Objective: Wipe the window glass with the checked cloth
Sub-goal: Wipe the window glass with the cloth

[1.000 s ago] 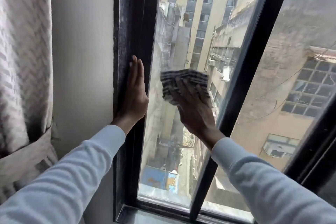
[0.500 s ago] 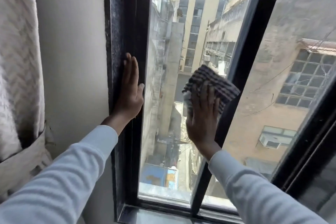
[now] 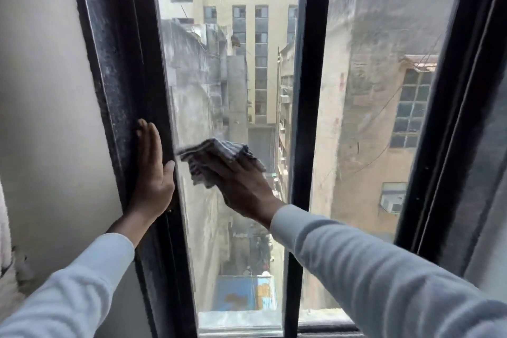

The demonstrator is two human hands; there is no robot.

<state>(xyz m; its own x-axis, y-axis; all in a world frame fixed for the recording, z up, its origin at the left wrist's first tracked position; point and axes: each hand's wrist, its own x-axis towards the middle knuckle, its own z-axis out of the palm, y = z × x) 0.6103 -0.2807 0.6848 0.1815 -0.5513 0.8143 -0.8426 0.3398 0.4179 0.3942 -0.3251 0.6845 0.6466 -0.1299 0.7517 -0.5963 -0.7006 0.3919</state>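
Cloth [image 3: 216, 162] slid left | right hand [image 3: 244, 186] presses it flat on glass [image 3: 219, 85]

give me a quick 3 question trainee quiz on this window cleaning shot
1. True or false: the left hand holds the checked cloth.
2. Which hand presses the cloth on the window glass? A) left B) right C) both
3. Fill in: the left hand lies flat against the black window ____.

Key:
1. False; it rests on the frame.
2. B, the right hand.
3. frame
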